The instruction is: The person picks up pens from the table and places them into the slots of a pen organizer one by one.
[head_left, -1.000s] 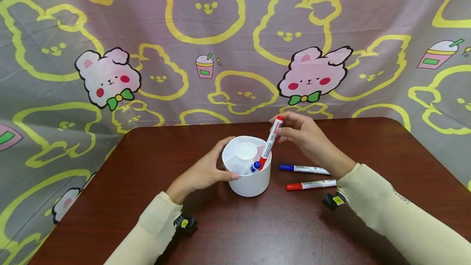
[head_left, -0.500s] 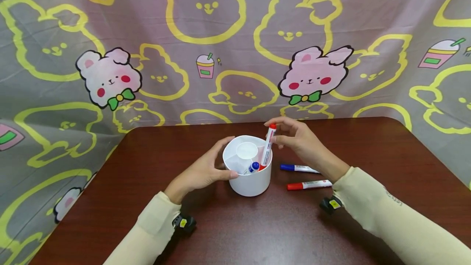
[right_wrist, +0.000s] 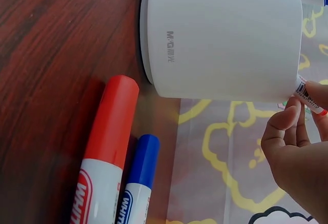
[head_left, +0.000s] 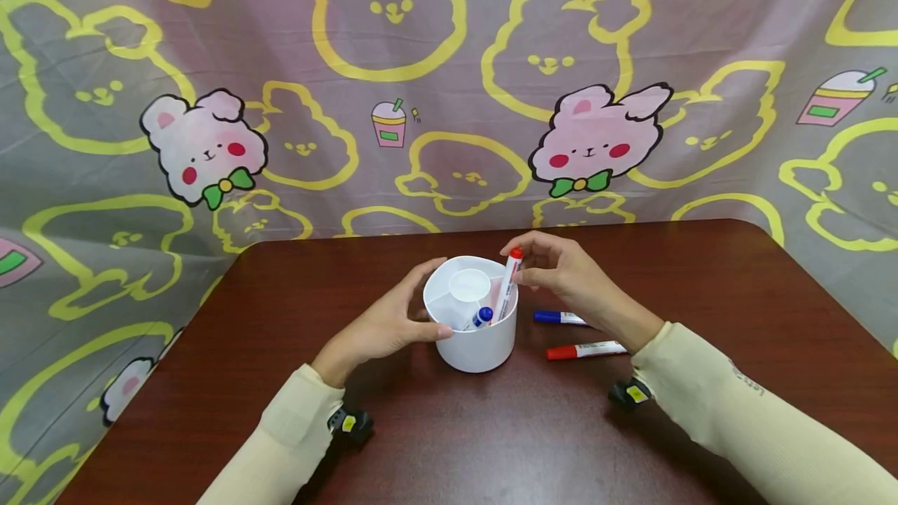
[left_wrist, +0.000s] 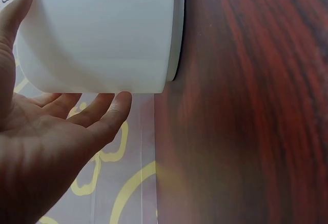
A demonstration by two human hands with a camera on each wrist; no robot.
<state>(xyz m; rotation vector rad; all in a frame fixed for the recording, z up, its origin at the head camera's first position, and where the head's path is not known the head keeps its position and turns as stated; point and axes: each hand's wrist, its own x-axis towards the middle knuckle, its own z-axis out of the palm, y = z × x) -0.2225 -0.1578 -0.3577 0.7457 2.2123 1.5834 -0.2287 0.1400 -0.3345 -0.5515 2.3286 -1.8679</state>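
A white round pen holder (head_left: 475, 345) (left_wrist: 102, 34) (right_wrist: 220, 39) with inner compartments stands on the dark wooden table (head_left: 491, 443). My left hand (head_left: 393, 322) (left_wrist: 56, 137) cups its left side, fingers straight against the wall. My right hand (head_left: 561, 271) (right_wrist: 297, 147) pinches the top of a red-capped marker (head_left: 507, 284) (right_wrist: 309, 99) that stands almost upright in the holder's right compartment. A blue-capped marker (head_left: 480, 317) leans inside too.
A blue marker (head_left: 559, 318) (right_wrist: 134, 183) and a red marker (head_left: 585, 350) (right_wrist: 105, 147) lie side by side on the table right of the holder, under my right forearm. A bunny-print cloth (head_left: 393, 84) hangs behind the table and down its sides.
My right hand has lowered the red-capped marker deeper into the holder and brought it from tilted to nearly upright. The left hand has stayed on the holder.
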